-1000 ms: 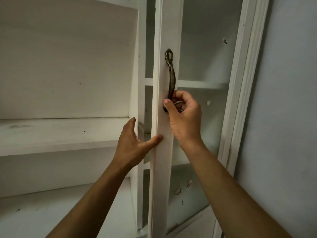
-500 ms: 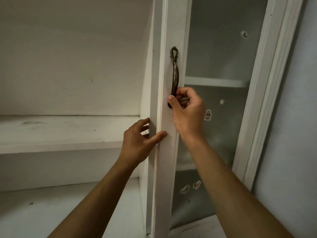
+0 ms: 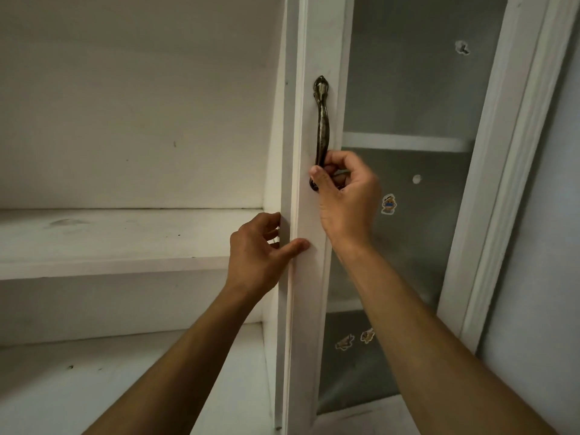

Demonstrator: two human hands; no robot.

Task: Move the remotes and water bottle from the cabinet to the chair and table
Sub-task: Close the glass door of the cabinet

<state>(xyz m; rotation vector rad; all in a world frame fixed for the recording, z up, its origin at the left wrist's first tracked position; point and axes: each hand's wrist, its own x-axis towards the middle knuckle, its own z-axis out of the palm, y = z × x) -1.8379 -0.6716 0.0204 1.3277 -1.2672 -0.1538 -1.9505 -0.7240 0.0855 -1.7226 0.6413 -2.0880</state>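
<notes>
Cabinet (image 3: 125, 105): white, fills the view; shelves (image 3: 110, 240) at left.
Door (image 3: 309, 309): glazed, stickers (image 3: 388, 204) on the pane, stands edge-on at centre.
Right hand (image 3: 346, 196): curled round the lower end of the handle (image 3: 321, 120).
Left hand (image 3: 255, 249): grips the door edge just below, thumb on the front face.

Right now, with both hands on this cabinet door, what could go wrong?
Fingers of the left hand curl round the edge of the door, beside the cabinet's upright; they could get pinched if it swings shut. The right hand grips only the lower end of the handle and might slip.
</notes>
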